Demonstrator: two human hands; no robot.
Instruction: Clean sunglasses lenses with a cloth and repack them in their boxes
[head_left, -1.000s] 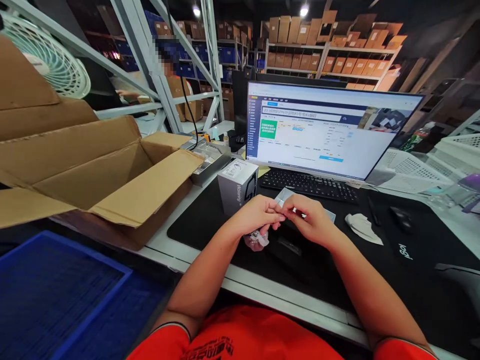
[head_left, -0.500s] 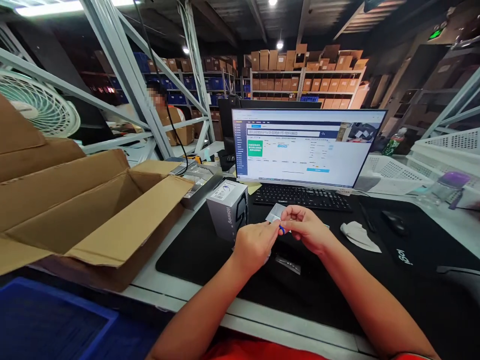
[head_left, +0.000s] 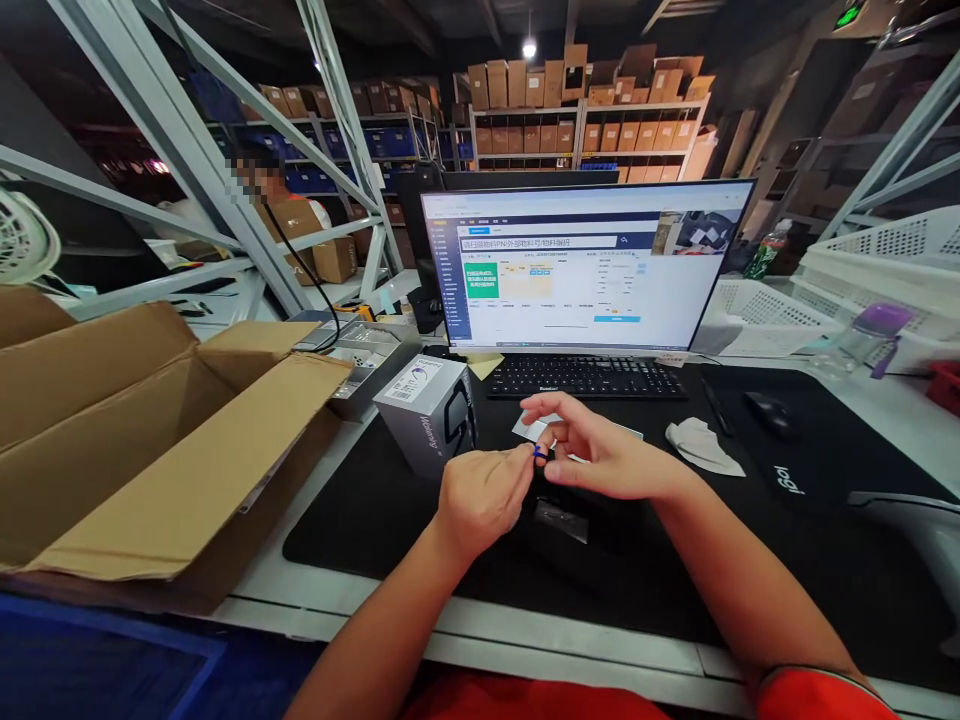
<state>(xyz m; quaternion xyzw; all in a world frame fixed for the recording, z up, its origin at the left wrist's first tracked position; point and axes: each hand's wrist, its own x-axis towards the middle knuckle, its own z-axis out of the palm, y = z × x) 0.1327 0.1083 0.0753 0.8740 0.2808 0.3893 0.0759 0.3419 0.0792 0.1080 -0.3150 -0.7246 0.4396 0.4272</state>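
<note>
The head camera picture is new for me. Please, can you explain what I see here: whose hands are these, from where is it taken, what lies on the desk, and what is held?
The camera sits on a person's head, looking down at their own bare hands. The left hand and right hand meet and pinch a small blue thing, too small to identify. On the black desk mat stand a grey product box, a keyboard, a monitor and a mouse. An open cardboard box lies on the left.
</note>
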